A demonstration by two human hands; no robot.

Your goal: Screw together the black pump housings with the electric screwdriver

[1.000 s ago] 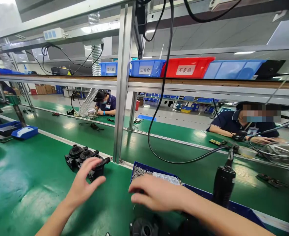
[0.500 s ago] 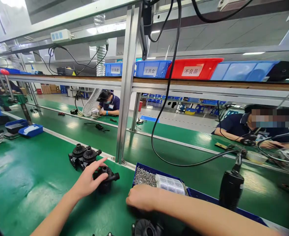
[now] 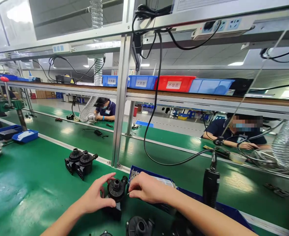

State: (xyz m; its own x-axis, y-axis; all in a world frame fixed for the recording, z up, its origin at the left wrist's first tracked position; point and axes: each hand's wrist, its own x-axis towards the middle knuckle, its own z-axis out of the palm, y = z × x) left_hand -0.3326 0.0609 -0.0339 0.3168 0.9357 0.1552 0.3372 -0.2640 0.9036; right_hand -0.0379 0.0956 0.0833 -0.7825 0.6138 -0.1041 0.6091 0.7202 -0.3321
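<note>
My left hand curves round a black pump housing with a round top and a side spout, thumb in front and fingers behind. Just right of that spout, my right hand is closed in a pinch, and a small thin metal piece, apparently a screw, shows at its fingertips. Behind the right hand, a blue tray holds many loose screws, partly covered by the hand. Another black pump housing lies at the bottom edge, partly cut off.
Two joined-looking black housings stand farther left on the green bench. A black electric screwdriver hangs from a cable at right. A metal post rises behind the bench. Two co-workers sit across, one at right.
My left hand has brought the pump housing rightward and nearer, away from the other two. My right hand has come up from the screw tray's near edge to beside the housing. The view has shifted.
</note>
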